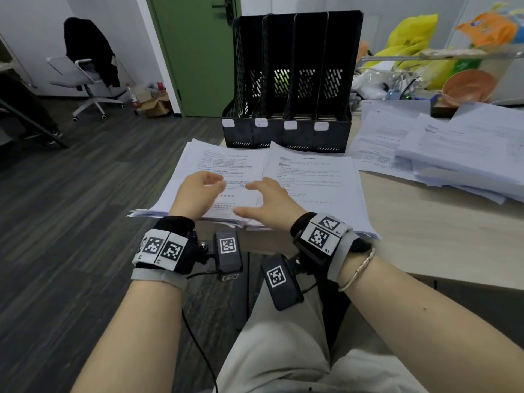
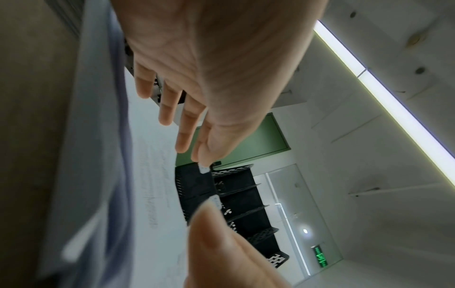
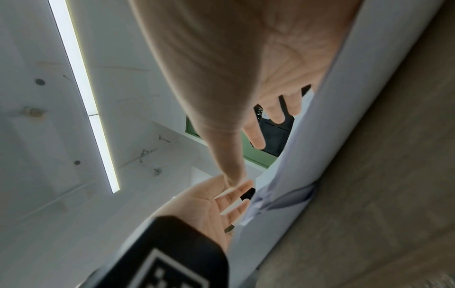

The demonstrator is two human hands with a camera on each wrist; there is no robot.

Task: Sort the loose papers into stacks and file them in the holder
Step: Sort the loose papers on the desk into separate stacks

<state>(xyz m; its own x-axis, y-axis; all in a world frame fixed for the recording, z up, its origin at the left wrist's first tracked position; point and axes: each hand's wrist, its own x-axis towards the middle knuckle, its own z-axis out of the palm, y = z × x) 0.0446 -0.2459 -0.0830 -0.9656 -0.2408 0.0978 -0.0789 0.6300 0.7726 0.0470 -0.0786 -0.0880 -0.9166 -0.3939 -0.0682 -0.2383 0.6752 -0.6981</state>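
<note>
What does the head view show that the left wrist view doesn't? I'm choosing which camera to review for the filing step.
Only the head view shows both hands together, the left hand and right hand open over the two near paper stacks, plus the unsorted pile further right. Only the left wrist view shows the left palm from below and the ceiling light. Both show the black file holder, empty as far as visible, and the green door.

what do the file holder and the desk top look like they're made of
File holder: looks like matte black plastic or metal, cannot tell which; its walls are perforated with slots that light shines through. Desk top: pale beige laminate or wood veneer, smooth with low sheen and faint grain.
</note>
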